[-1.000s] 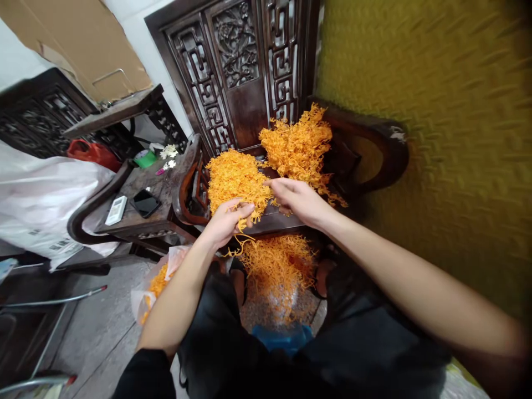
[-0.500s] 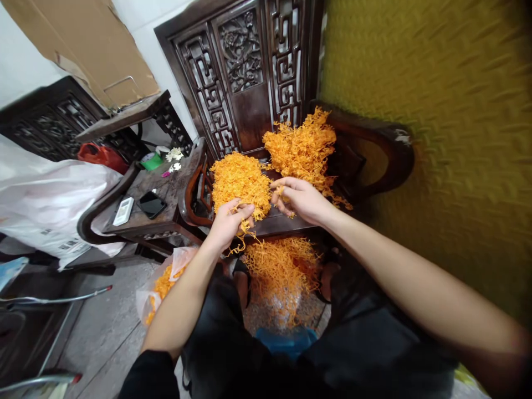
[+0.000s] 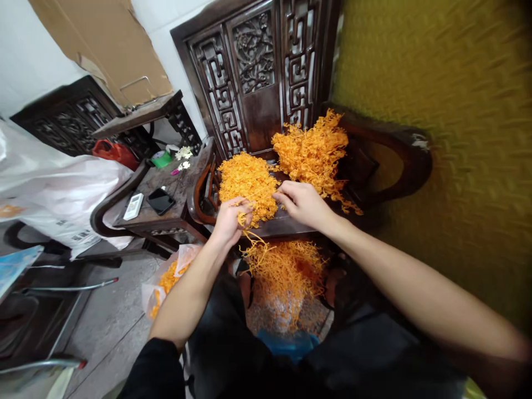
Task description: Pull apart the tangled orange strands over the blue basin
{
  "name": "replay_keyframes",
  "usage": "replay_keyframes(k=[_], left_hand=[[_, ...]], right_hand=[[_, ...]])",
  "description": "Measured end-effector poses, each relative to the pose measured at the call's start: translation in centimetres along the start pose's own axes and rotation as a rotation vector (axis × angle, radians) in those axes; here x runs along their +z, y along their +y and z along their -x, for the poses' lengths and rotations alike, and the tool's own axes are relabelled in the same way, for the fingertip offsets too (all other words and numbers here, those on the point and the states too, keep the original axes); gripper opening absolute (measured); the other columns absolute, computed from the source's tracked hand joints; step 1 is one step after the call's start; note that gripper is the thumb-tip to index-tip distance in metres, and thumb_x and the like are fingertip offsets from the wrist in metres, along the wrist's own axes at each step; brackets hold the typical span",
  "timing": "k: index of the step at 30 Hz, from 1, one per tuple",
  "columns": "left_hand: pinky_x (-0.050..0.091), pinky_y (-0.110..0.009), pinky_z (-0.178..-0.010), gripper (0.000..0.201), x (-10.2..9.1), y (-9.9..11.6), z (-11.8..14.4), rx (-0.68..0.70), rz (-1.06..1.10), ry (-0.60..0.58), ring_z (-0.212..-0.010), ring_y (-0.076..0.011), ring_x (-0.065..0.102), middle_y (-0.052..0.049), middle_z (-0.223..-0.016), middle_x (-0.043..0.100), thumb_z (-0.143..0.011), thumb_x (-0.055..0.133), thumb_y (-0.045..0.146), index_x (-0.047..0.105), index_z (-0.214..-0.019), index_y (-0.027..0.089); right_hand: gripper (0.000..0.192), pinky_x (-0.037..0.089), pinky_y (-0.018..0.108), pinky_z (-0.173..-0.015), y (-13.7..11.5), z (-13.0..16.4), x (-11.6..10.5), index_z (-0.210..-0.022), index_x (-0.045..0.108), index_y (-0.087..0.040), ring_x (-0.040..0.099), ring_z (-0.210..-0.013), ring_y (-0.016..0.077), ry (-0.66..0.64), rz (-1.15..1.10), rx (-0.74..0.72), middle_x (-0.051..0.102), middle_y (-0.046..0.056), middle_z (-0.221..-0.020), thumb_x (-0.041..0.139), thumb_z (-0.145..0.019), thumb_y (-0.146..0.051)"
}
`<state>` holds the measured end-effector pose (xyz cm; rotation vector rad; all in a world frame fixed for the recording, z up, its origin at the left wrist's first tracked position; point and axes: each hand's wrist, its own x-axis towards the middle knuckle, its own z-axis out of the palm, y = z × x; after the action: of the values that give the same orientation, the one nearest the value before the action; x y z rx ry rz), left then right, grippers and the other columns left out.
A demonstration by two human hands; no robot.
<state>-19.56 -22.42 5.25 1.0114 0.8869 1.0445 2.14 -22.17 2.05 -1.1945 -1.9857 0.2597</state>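
My left hand [image 3: 234, 223] is closed around a small bunch of thin orange strands [image 3: 254, 239], whose loose ends hang below the fingers. To its right, my right hand [image 3: 300, 203] has thumb and fingers pinched together at the edge of a heap of short orange pieces [image 3: 248, 180]; whatever lies in the pinch is hidden. Behind the right hand stands a taller pile of curly, tangled orange clumps [image 3: 310, 147]. Both heaps rest on a dark carved wooden chair [image 3: 286, 226]. Below, between my legs, lies a mass of long orange strands [image 3: 286, 266].
At left, a dark side table [image 3: 155, 221] bears a phone [image 3: 160, 201], a white remote-like device [image 3: 133, 206] and green tape [image 3: 161, 159]. A plastic bag with orange bits [image 3: 168, 277] sits on the floor. Large white bags [image 3: 62, 183] stand farther left. A yellow textured surface [image 3: 436, 72] rises at right.
My right hand's fingers have closed together, and the orange bit seen in them before no longer shows. My left hand still grips its strands. The camera view has shifted slightly.
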Motion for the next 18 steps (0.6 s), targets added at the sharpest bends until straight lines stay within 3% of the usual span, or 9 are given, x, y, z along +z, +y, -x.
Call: replay_keyframes(k=[2,4,7,12,18], left_hand=[[0.018,-0.019,-0.04,0.027,-0.8,0.8,0.1,0.007,0.024,-0.001,-0.035,-0.0029,0.034,0.008,-0.048,0.042,-0.058,0.078,0.019,0.052,-0.064,0.016],[0.02,-0.018,-0.041,0.027,-1.7,1.4,0.2,0.111,0.005,0.085,-0.035,-0.0026,0.033,0.009,-0.045,0.04,-0.061,0.079,0.021,0.053,-0.065,0.016],[0.022,-0.018,-0.039,0.033,-2.5,1.3,0.1,0.195,-0.114,0.213,-0.038,-0.0044,0.04,0.006,-0.049,0.05,-0.069,0.083,0.032,0.054,-0.069,0.017],[0.032,-0.017,-0.038,0.038,-1.6,-0.5,-0.5,0.19,-0.27,0.164,-0.045,-0.0073,0.05,0.002,-0.064,0.064,-0.078,0.081,0.049,0.059,-0.082,0.018],[0.038,-0.02,-0.041,0.043,-0.8,-1.4,-0.6,0.21,-0.35,0.083,-0.049,-0.009,0.053,-0.001,-0.072,0.067,-0.079,0.08,0.055,0.06,-0.088,0.018]], right_hand=[[0.031,0.041,0.034,-0.072,1.9,-0.3,-0.9,-0.075,0.055,-0.02,0.059,-0.074,0.0209,0.013,0.154,0.081,0.065,0.009,-0.08,0.049,-0.101,-0.035],[0.029,0.042,0.035,-0.071,3.8,-0.4,-2.0,-0.071,0.056,-0.02,0.062,-0.072,0.0238,0.047,0.303,0.275,0.069,0.012,-0.077,0.052,-0.097,-0.031],[0.027,0.046,0.033,-0.069,5.0,-0.4,-2.8,-0.074,0.063,-0.019,0.068,-0.068,0.0239,-0.036,0.221,0.479,0.073,0.011,-0.071,0.053,-0.097,-0.028],[0.025,0.051,0.034,-0.072,1.1,-0.2,-0.8,-0.081,0.071,-0.018,0.07,-0.066,0.0223,-0.061,0.132,0.353,0.077,0.009,-0.077,0.055,-0.097,-0.028],[0.026,0.048,0.029,-0.043,-3.0,-0.2,0.6,-0.109,0.073,-0.021,0.063,-0.05,0.0152,-0.261,-0.633,0.414,0.074,0.003,-0.08,0.058,-0.095,-0.037]])
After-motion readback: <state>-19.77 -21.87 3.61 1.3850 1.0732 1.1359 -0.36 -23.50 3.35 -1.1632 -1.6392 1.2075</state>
